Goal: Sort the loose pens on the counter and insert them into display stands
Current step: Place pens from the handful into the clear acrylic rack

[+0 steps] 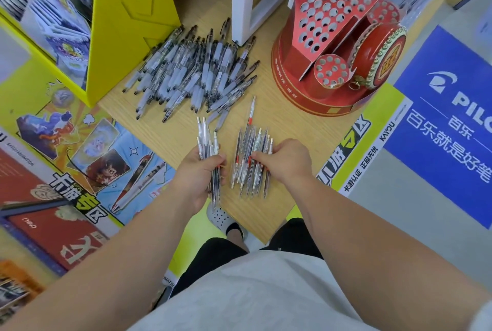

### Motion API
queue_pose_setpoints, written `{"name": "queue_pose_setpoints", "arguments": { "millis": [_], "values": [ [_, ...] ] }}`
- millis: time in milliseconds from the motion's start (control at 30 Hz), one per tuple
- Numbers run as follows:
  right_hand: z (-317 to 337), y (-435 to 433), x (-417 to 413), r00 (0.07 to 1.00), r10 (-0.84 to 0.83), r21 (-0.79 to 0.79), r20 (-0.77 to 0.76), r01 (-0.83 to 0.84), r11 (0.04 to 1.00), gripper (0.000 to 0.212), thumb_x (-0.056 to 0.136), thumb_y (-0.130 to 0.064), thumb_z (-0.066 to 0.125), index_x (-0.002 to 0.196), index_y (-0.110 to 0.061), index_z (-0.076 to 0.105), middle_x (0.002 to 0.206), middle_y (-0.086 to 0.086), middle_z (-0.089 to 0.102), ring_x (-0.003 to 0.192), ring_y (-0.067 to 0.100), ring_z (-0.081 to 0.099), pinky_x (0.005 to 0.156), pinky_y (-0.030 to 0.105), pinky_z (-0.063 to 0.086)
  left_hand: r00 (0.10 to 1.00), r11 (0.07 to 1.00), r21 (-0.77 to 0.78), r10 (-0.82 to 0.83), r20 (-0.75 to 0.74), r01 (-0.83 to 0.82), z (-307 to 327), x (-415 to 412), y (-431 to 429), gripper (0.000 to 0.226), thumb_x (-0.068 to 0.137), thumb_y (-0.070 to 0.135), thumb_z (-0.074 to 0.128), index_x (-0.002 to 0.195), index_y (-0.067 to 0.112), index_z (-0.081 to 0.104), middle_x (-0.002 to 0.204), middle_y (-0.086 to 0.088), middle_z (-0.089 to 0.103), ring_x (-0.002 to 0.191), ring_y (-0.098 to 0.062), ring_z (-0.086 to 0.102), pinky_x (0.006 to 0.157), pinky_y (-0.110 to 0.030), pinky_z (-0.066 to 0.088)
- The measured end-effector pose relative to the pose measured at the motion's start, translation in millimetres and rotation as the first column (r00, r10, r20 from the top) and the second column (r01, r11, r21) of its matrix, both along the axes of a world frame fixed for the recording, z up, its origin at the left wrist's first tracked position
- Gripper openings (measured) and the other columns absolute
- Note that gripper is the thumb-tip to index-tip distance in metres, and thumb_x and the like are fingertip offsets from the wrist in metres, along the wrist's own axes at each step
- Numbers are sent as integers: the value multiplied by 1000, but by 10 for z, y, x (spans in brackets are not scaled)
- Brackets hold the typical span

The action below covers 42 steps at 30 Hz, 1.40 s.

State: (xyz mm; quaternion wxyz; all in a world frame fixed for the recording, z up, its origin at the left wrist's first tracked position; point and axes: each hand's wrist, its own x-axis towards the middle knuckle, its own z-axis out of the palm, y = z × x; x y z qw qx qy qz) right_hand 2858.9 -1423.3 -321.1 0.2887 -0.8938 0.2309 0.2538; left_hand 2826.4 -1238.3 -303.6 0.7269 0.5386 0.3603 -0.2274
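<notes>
My left hand (198, 171) grips a bundle of clear pens (209, 141), their tips pointing away from me. My right hand (286, 161) rests with its fingertips on a small flat group of clear pens with red and dark grips (250, 144) lying on the wooden counter (279, 123). One red-gripped pen (251, 110) sticks out beyond that group. A big heap of clear black-ink pens (197, 72) lies farther back. The red drum-shaped display stand (335, 38) with many round holes stands at the back right, its holes unfilled.
A yellow cardboard display box (127, 24) stands at the back left, touching the big pen heap. A white table leg (242, 3) rises behind the heap. Printed posters cover the counter's left side (80, 157). A blue sign (447, 128) lies to the right.
</notes>
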Motion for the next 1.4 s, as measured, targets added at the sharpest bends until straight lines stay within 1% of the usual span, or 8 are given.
{"name": "queue_pose_setpoints", "arguments": {
  "millis": [100, 200, 433, 767, 933, 1067, 1267, 1400],
  "values": [
    [17, -21, -5, 1000, -21, 42, -9, 21, 999, 54, 69, -56, 82, 65, -6, 62, 62, 11, 61, 55, 26, 56, 50, 36, 40, 999, 997, 66, -47, 9, 46, -19, 15, -42, 11, 96, 3, 61, 103, 11, 58, 73, -7, 62, 57, -19, 53, 55, -34, 45],
    [38, -70, -32, 998, -58, 110, 16, 56, 992, 51, 74, -47, 84, 87, 1, 72, 82, 15, 72, 78, 28, 68, 72, 43, 54, 996, 985, 152, -87, 22, 83, -65, 62, -97, 12, 95, 4, 62, 104, 11, 59, 76, -10, 64, 55, -16, 55, 51, -29, 48],
    [-75, -170, -48, 993, -117, 149, -5, 116, 982, 47, 66, -51, 89, 93, -18, 69, 83, 2, 72, 78, 22, 72, 79, 42, 59, 985, 945, 281, -174, -7, 169, -250, 161, -198, 56, 96, 13, 64, 147, 10, 43, 100, -12, 73, 64, -11, 63, 54, -24, 54],
    [-172, -393, -84, 989, -149, 242, -22, 150, 959, 32, 67, -38, 92, 81, -27, 66, 80, -1, 74, 78, 19, 73, 78, 44, 61, 958, 919, 279, -287, -16, 279, -186, 169, -243, 26, 98, 7, 60, 123, 8, 57, 82, -11, 63, 59, -13, 57, 48, -23, 48],
    [-59, -403, -98, 994, 99, -33, 56, -97, 995, 32, 74, -35, 79, 80, -6, 66, 71, 9, 68, 70, 27, 63, 64, 38, 54, 964, 931, 260, -265, -4, 257, -148, 143, -252, 21, 98, 5, 59, 117, 13, 59, 82, -8, 63, 57, -10, 56, 47, -21, 48],
    [-42, -424, -87, 993, 98, -89, 70, -92, 992, 35, 79, -27, 72, 60, -9, 48, 55, 3, 46, 49, 18, 39, 44, 28, 25, 974, 948, 232, -225, 6, 217, -99, 129, -238, 17, 97, 6, 61, 114, 8, 60, 75, -9, 61, 55, -13, 55, 48, -25, 48],
    [-12, -491, -45, 998, 54, 80, 22, -56, 995, 46, 86, -27, 77, 57, -9, 46, 56, 4, 40, 52, 21, 37, 48, 30, 27, 990, 980, 141, -143, 12, 140, -36, 61, -147, 15, 97, 8, 62, 111, 8, 57, 81, -4, 70, 68, -22, 57, 62, -37, 50],
    [212, -346, -1, 985, -155, 407, -71, 171, 897, 35, 86, -21, 79, 85, 11, 64, 80, 28, 63, 73, 37, 66, 71, 50, 61, 991, 991, 16, -136, 16, 136, 100, 6, -203, 14, 99, 6, 59, 111, 11, 59, 84, -8, 68, 68, -21, 60, 59, -35, 51]
  ]
}}
